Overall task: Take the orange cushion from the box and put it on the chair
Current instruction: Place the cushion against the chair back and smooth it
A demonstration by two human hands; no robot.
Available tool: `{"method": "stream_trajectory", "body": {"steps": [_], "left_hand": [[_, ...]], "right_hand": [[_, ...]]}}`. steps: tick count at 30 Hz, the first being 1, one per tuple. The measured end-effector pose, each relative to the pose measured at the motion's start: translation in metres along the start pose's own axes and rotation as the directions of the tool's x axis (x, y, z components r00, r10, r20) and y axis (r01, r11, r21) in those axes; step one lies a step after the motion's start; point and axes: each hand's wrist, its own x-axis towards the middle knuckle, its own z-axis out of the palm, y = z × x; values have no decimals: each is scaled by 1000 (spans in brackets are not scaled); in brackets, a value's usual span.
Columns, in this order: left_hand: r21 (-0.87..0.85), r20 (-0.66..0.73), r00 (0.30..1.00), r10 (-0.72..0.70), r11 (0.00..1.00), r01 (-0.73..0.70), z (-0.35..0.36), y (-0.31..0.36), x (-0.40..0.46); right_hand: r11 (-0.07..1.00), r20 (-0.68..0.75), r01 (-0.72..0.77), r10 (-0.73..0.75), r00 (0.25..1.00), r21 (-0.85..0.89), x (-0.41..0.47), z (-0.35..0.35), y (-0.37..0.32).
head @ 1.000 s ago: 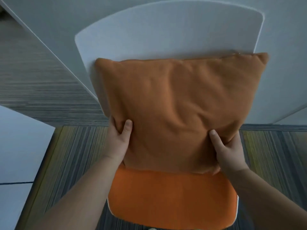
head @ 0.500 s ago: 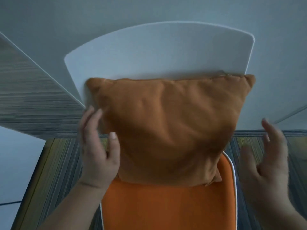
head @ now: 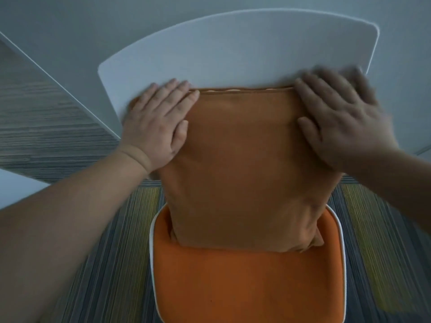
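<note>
The orange cushion [head: 242,164] stands upright on the chair's orange seat [head: 247,285] and leans against the chair's white backrest [head: 233,52]. My left hand [head: 161,122] lies flat with fingers spread over the cushion's upper left corner. My right hand [head: 342,117], blurred, lies flat over its upper right corner. Both palms press on the fabric; neither hand grips it. The cushion's top corners are hidden under my hands. No box is in view.
Striped grey and yellow carpet [head: 116,252] surrounds the chair. A pale wall [head: 70,24] rises right behind the backrest. A white surface edge [head: 16,190] shows at the left.
Both hands let go of the cushion's lower sides, opened, and moved up onto its top corners. The cushion settled lower against the backrest.
</note>
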Motion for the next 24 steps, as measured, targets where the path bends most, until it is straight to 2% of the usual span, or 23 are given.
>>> {"method": "stream_trajectory", "body": {"steps": [2, 5, 7, 9, 11, 13, 16, 21, 24], "left_hand": [[-18, -60, 995, -78, 997, 77, 2, -6, -7], [-218, -164, 951, -261, 950, 223, -7, 4, -29], [-403, -204, 941, -270, 899, 170, -23, 22, -46], [-505, -260, 940, -223, 861, 65, -38, 53, -64], [-434, -292, 940, -179, 900, 37, -36, 92, -75], [-323, -206, 967, -152, 943, 80, -16, 119, -81], [-236, -55, 967, -248, 944, 228, 17, 120, -78], [-213, -39, 961, -274, 942, 260, 43, 81, -91], [-242, 41, 899, -436, 869, 432, 52, 61, -114]], "right_hand": [[997, -53, -72, 72, 996, -6, -11, -1, 15], [944, -74, -274, 291, 954, 182, -35, -3, 20], [902, -100, -290, 336, 936, 319, -57, -12, 11], [875, -154, -231, 322, 934, 425, -78, -20, -21], [911, -199, -76, 169, 965, 405, -89, -21, -70], [928, -148, 57, -2, 989, 367, -92, -8, -113], [958, -62, 101, -88, 994, 267, -80, 15, -126], [992, -31, 13, -10, 999, 126, -78, 36, -66], [971, 59, -200, 194, 979, 128, -99, 40, -23]]}}
